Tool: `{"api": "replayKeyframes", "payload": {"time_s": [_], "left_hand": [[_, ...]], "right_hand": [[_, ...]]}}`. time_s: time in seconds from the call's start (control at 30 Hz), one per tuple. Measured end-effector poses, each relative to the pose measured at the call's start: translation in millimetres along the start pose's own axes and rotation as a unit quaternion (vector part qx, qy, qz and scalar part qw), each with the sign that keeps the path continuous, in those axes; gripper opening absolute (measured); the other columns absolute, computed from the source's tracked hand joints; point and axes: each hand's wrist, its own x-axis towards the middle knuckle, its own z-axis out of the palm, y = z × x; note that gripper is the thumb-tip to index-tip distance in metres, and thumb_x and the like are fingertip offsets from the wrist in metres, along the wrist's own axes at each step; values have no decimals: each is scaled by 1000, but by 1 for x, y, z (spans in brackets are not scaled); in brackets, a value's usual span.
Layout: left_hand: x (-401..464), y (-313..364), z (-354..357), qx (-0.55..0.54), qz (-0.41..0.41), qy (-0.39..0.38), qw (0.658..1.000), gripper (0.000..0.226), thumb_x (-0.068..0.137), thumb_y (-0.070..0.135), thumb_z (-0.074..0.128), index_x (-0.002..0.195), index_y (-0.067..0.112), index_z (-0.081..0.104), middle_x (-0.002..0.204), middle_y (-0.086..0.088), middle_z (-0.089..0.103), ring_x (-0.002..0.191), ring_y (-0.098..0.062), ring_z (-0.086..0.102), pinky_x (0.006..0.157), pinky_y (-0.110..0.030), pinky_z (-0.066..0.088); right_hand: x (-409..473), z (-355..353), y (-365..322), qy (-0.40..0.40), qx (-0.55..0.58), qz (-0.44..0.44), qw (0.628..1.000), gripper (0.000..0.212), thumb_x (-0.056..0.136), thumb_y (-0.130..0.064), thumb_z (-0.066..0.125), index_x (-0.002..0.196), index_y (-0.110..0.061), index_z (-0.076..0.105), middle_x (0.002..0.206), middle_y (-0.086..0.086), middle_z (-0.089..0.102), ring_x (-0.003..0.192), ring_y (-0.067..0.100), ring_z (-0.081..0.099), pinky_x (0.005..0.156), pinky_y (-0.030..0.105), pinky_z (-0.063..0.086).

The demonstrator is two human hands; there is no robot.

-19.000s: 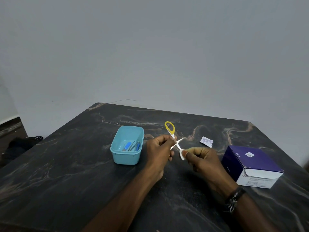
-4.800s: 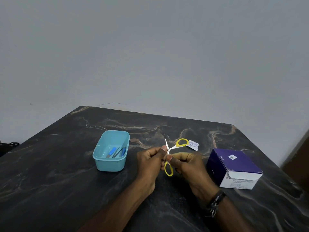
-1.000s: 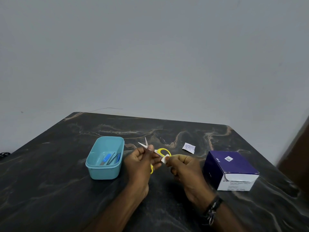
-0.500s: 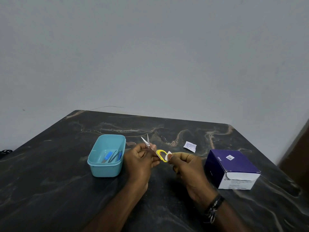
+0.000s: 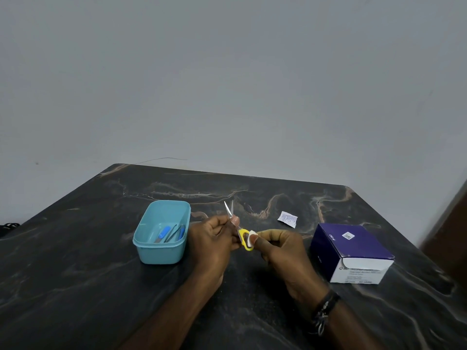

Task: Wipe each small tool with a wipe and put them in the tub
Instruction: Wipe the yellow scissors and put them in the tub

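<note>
Two hands are seen at work above the dark marbled table [image 5: 75, 286], close together near its middle. A small pair of scissors [image 5: 237, 227] with yellow handle loops is pinched by the left hand [image 5: 212, 241] around its pivot, fingers curled about the metal, and the slightly parted blades are pointed up and away toward the wall. A small white wipe [image 5: 251, 239] is held between thumb and fingers of the right hand [image 5: 280, 251] and is pressed against the yellow loop nearest that hand. The scissors are kept clear of the tabletop, just right of the light blue tub [image 5: 151, 253], which is not touched by them. Inside the tub, several small tools [image 5: 170, 233] with blue handles or tips are laid side by side along the bottom; what each one is cannot be told. Behind the right hand, a torn white sachet [image 5: 287, 219] is left flat on the table. Further right, a purple and white box [image 5: 353, 251] is stood near the table's right edge, well apart from the tub. A dark band [image 5: 324, 308] is worn on the right wrist.
</note>
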Motion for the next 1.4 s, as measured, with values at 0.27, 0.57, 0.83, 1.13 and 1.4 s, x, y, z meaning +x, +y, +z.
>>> {"api": "replayKeyframes", "payload": {"time_s": [0.27, 0.57, 0.83, 1.13, 1.4], "left_hand": [[6, 2, -2, 14, 19, 29, 999, 6, 87, 15, 69, 83, 19, 68, 69, -5, 75, 60, -17, 72, 49, -24, 53], [6, -3, -2, 78, 35, 13, 996, 4, 86, 21, 71, 87, 18, 71, 66, 0, 73, 52, -4, 66, 47, -18, 49], [9, -6, -3, 55, 17, 12, 998, 8, 85, 20, 71, 89, 13, 72, 65, -5, 73, 52, -8, 62, 51, -25, 51], [11, -3, -2, 39, 18, 25, 999, 2, 85, 18, 71, 84, 18, 70, 64, -2, 71, 48, -3, 60, 48, -21, 50], [10, -8, -4, 94, 38, -10, 995, 14, 84, 23, 72, 89, 10, 73, 66, -4, 73, 51, -8, 63, 51, -25, 51]], "right_hand": [[-1, 3, 1, -38, -11, -7, 999, 17, 87, -14, 70, 80, 1, 74, 45, -11, 56, 42, -3, 45, 45, 11, 34], [1, 2, 2, -5, -12, -15, 1000, 19, 89, -18, 68, 79, -3, 74, 46, -12, 57, 43, -4, 47, 47, 11, 34], [-1, 4, 1, -29, 23, 22, 999, 22, 88, -15, 69, 77, 4, 71, 53, 5, 50, 46, 9, 38, 43, 19, 30], [-3, 5, -1, -53, 39, 18, 998, 21, 89, -18, 68, 77, -2, 73, 55, 4, 53, 48, 8, 41, 43, 17, 32], [-1, 2, 0, -27, 35, 12, 999, 23, 88, -15, 67, 80, 5, 72, 65, 15, 56, 52, 12, 41, 47, 21, 32]]}}
